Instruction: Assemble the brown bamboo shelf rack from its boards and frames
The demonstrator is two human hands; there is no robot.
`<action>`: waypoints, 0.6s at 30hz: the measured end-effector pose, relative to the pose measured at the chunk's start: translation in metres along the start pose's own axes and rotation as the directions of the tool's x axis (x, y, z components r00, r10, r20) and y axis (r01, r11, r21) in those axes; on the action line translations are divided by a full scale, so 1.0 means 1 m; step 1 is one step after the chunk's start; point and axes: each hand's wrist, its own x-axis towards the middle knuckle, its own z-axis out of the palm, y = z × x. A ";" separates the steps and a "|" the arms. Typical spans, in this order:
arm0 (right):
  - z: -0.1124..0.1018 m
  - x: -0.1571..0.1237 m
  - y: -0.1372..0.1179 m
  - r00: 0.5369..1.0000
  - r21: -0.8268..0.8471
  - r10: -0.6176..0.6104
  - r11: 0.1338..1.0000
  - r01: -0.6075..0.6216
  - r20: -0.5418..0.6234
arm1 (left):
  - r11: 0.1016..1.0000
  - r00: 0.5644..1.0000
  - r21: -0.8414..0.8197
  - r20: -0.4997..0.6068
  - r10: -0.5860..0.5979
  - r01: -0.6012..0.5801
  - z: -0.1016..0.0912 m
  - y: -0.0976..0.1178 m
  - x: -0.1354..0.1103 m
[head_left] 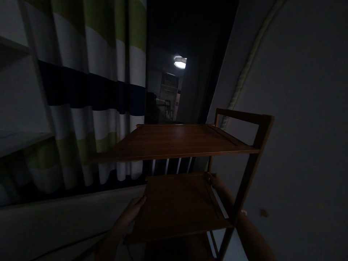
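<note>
A brown wooden shelf rack stands in front of me, with a top board (pixel 174 141), a middle board (pixel 179 203) and a dark lower part. My left hand (pixel 133 209) grips the left edge of the middle board, thumb on top and the other fingers mostly hidden beneath. Reaching past the rack's right side frame (pixel 246 177), my right hand (pixel 214 180) holds the far right corner of that same board, close to the rear post. The top board's left end juts out with no side frame visible there.
A green, white and navy striped curtain (pixel 106 92) hangs at the left beside a dark window with bars (pixel 167 166). White shelving (pixel 24 139) is at far left. A grey wall (pixel 304 145) with a pale pipe (pixel 241 78) rises close on the right.
</note>
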 end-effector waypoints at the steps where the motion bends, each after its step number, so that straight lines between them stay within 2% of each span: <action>1: 0.000 0.000 0.000 1.000 0.007 -0.002 1.000 0.002 0.005 | 0.999 1.000 -0.028 0.013 0.018 -0.017 -0.001 0.003 0.001; 4: 0.001 0.000 0.000 1.000 0.032 -0.016 0.999 0.015 0.023 | 0.994 0.998 -0.082 -0.010 0.068 -0.068 -0.006 0.013 0.004; 8: 0.003 0.001 0.002 0.998 0.059 -0.037 0.998 0.034 0.054 | 0.984 0.998 -0.168 -0.033 0.058 -0.063 -0.012 0.025 0.005; 14: 0.001 0.001 0.005 0.996 0.087 -0.063 0.995 0.057 0.062 | 0.996 0.995 -0.069 -0.078 0.054 -0.059 -0.009 0.035 0.005; 18: -0.004 0.000 0.007 0.990 0.108 -0.112 0.989 0.103 0.083 | 0.999 0.981 -0.022 -0.186 0.045 -0.049 -0.003 0.041 0.006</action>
